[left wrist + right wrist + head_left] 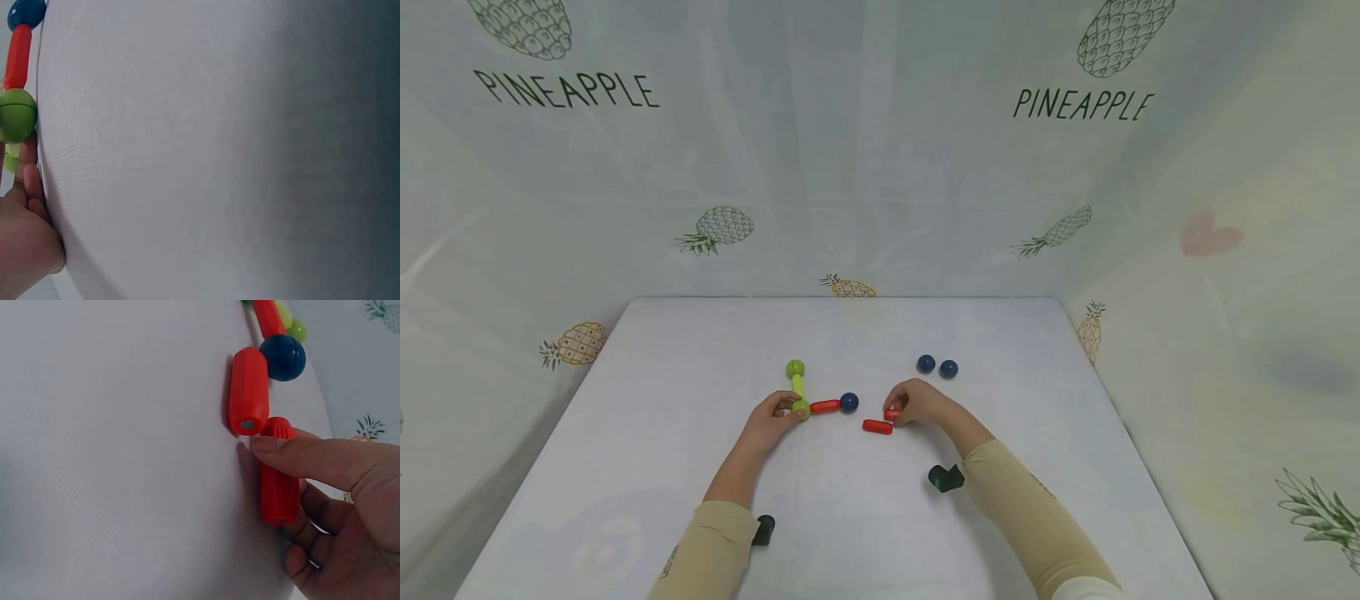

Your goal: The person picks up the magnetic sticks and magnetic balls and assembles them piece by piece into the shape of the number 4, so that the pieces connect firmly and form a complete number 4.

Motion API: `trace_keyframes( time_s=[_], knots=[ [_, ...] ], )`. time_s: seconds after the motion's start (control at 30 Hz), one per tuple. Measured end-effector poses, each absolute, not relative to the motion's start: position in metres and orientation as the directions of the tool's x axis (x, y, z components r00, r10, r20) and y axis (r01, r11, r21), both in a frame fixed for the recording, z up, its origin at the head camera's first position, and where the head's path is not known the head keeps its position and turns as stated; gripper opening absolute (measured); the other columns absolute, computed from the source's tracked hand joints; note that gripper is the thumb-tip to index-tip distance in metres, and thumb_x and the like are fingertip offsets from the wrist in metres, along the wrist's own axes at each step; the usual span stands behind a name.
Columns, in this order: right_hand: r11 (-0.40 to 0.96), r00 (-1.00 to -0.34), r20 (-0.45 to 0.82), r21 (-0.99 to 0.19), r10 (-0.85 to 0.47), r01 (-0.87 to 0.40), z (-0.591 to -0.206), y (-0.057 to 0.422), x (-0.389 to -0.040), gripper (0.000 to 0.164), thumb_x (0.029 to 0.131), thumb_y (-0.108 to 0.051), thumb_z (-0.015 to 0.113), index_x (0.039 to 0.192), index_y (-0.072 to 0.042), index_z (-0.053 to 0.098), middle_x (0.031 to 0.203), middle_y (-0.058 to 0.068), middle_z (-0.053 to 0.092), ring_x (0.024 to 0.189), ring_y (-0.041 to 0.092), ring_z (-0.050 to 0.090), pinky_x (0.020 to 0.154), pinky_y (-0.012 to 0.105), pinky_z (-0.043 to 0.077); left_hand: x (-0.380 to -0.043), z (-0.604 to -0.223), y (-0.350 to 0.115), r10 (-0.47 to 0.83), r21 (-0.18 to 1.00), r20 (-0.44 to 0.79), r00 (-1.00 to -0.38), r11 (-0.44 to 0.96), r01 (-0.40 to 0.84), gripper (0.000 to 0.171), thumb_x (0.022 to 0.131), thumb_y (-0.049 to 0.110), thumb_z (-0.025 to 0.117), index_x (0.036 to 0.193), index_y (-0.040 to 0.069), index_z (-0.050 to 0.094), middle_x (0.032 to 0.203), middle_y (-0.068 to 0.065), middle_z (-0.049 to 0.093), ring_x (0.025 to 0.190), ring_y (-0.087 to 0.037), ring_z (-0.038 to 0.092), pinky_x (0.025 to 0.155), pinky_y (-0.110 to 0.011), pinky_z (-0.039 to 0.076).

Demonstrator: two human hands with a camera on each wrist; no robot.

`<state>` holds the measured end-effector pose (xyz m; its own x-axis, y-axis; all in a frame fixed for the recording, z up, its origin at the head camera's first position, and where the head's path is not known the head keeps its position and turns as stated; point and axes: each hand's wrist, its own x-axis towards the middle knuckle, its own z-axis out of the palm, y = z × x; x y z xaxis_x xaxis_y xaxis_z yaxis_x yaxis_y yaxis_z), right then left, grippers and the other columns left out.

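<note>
My left hand [772, 421] grips a green ball [801, 410] between thumb and fingers. From that ball a yellow-green rod [797, 386] runs back to a second green ball [795, 367], and a red rod [825, 407] runs right to a blue ball [849, 402], forming an L. With thumb and fingers, my right hand [917, 402] pinches a red magnetic rod [279, 481]. Just beside it, another red rod [249, 390] lies on the table, a round metal end facing the right wrist camera.
Two loose blue balls [937, 367] sit side by side behind my right hand. Dark green objects lie by the forearms, one near the right sleeve [945, 478] and one near the left [763, 531]. A pineapple-print cloth [880, 167] hangs behind the white table [850, 517].
</note>
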<state>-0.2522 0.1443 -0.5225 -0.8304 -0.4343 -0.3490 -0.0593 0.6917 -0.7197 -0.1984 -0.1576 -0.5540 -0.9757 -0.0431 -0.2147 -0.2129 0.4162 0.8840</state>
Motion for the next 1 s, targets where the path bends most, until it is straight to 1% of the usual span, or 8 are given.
trace_keyframes(
  time_s=[0.2, 0.4, 0.53, 0.67, 1.0],
  knots=[
    [0.692, -0.853, -0.316, -0.718, -0.415, -0.070, -0.518, 0.141, -0.253, 0.024, 0.078, -0.002, 0.078, 0.097, -0.016, 0.073, 0.087, 0.001, 0.059, 0.081, 0.019, 0.052, 0.069, 0.029, 0.046, -0.199, -0.553, -0.156, -0.045, 0.877, -0.223, -0.974, 0.427, -0.221, 0.035, 0.090, 0.019, 0.071, 0.123, 0.008, 0.061, 0.116, -0.012, 0.060, 0.100, -0.024, 0.044, 0.082, -0.036, 0.037],
    [0.664, -0.881, -0.281, -0.746, -0.382, -0.050, -0.514, 0.133, -0.253, 0.019, 0.084, -0.007, 0.074, 0.098, -0.020, 0.073, 0.090, -0.001, 0.062, 0.085, 0.020, 0.053, 0.071, 0.031, 0.047, -0.198, -0.552, -0.156, -0.050, 0.868, -0.222, -0.974, 0.446, -0.220, 0.036, 0.090, 0.020, 0.071, 0.123, 0.008, 0.061, 0.117, -0.012, 0.060, 0.101, -0.025, 0.045, 0.083, -0.037, 0.037],
    [0.639, -0.895, -0.251, -0.768, -0.368, -0.048, -0.512, 0.127, -0.254, 0.020, 0.083, -0.010, 0.076, 0.099, -0.022, 0.073, 0.091, -0.002, 0.061, 0.087, 0.021, 0.052, 0.071, 0.031, 0.047, -0.197, -0.552, -0.156, -0.047, 0.866, -0.220, -0.974, 0.451, -0.217, 0.036, 0.091, 0.021, 0.070, 0.123, 0.007, 0.061, 0.119, -0.013, 0.060, 0.101, -0.025, 0.046, 0.083, -0.036, 0.037],
    [0.601, -0.904, -0.213, -0.798, -0.370, -0.058, -0.509, 0.121, -0.256, 0.023, 0.082, -0.011, 0.078, 0.102, -0.020, 0.073, 0.092, -0.001, 0.062, 0.088, 0.021, 0.052, 0.070, 0.030, 0.047, -0.197, -0.553, -0.157, -0.043, 0.872, -0.217, -0.975, 0.441, -0.214, 0.037, 0.091, 0.021, 0.071, 0.123, 0.007, 0.061, 0.119, -0.013, 0.060, 0.101, -0.025, 0.046, 0.082, -0.036, 0.037],
    [0.555, -0.920, -0.181, -0.830, -0.348, -0.047, -0.499, 0.103, -0.256, 0.026, 0.084, -0.010, 0.077, 0.107, -0.019, 0.072, 0.096, -0.001, 0.061, 0.090, 0.022, 0.052, 0.071, 0.029, 0.048, -0.197, -0.554, -0.158, -0.041, 0.880, -0.214, -0.976, 0.425, -0.211, 0.036, 0.090, 0.021, 0.071, 0.122, 0.007, 0.061, 0.118, -0.012, 0.061, 0.100, -0.023, 0.045, 0.081, -0.034, 0.037]
  ],
)
